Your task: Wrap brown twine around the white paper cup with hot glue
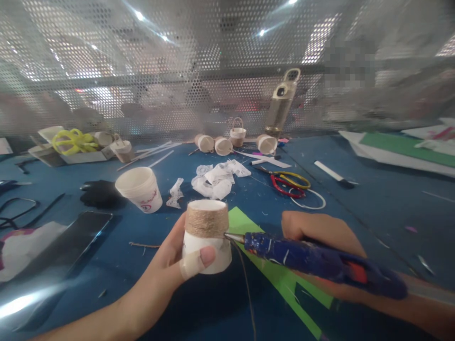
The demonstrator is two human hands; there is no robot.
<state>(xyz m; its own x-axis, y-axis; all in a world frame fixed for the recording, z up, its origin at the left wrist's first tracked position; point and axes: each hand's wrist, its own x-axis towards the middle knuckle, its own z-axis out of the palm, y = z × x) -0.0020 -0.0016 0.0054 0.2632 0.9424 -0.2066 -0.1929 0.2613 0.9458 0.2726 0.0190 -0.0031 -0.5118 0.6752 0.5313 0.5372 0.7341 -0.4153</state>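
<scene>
Left hand (165, 272): closed about the paper cup, thumb across the near wall, fingers behind its left side.
Paper cup (222, 259): held between the two hands, directly before the wearer; its long axis stands nearly upright, narrow end uppermost.
Twine band (207, 223): wound round the upper part of the cup, its lower edge meeting the bare white wall.
Loose twine (248, 284): hanging from the cup's right side, below the band, toward the wearer.
Right hand (322, 229): wrapped around the glue gun, to the right of the cup.
Glue gun (302, 258): long axis slanting from the nozzle at left down to the rear at right, crosswise to the cup's axis.
Nozzle (234, 237): pointing left at the band's lower edge, where the loose twine departs (contact or a slight gap cannot be told).
Nearer hand: the left, which grips the cup itself; the right reaches it only through the gun.
Green paper (241, 219): on the table beyond and beneath the gun.
</scene>
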